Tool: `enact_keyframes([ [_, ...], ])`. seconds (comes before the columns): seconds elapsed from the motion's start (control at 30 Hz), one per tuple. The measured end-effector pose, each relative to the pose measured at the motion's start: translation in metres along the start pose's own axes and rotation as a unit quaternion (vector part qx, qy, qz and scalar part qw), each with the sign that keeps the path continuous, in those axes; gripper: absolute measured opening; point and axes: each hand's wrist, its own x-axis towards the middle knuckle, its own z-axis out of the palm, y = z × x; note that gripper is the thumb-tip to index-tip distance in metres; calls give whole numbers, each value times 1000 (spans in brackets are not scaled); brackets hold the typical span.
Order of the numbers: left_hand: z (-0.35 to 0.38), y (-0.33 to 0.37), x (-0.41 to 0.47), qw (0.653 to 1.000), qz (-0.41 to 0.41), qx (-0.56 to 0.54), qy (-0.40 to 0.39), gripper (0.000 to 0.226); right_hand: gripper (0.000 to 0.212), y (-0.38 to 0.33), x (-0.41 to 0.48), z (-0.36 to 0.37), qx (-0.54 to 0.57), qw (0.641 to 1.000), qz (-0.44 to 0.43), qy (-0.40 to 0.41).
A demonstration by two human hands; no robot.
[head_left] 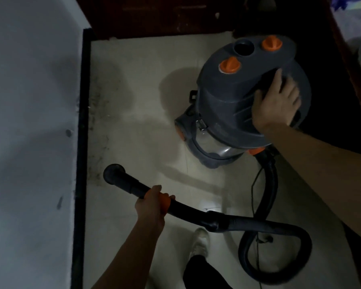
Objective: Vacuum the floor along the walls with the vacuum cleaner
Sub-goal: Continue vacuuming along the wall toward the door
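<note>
Standing beside the white wall (29,122) on the pale tiled floor (133,97), the grey drum vacuum cleaner (227,101) bears the right hand (277,105), fingers reaching into its top recess, grip unclear. The left hand (151,205) clasps the black plastic hose wand (125,182).
</note>
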Motion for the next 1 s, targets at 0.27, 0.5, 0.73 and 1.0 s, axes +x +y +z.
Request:
enact_keyframes([
  [0.27,-80,37,26,998,-10,-48,27,16,43,-70,-241,48,164,880,-228,-383],
  [0.5,-161,44,86,996,-25,-75,-49,17,30,-116,-343,134,51,856,-293,-422],
  [0.73,-249,-15,225,987,13,158,-14,55,24,-93,-350,262,-18,911,-242,-332],
  [1.0,-315,-149,355,877,139,450,98,48,22,12,-322,390,43,940,-105,-321],
])
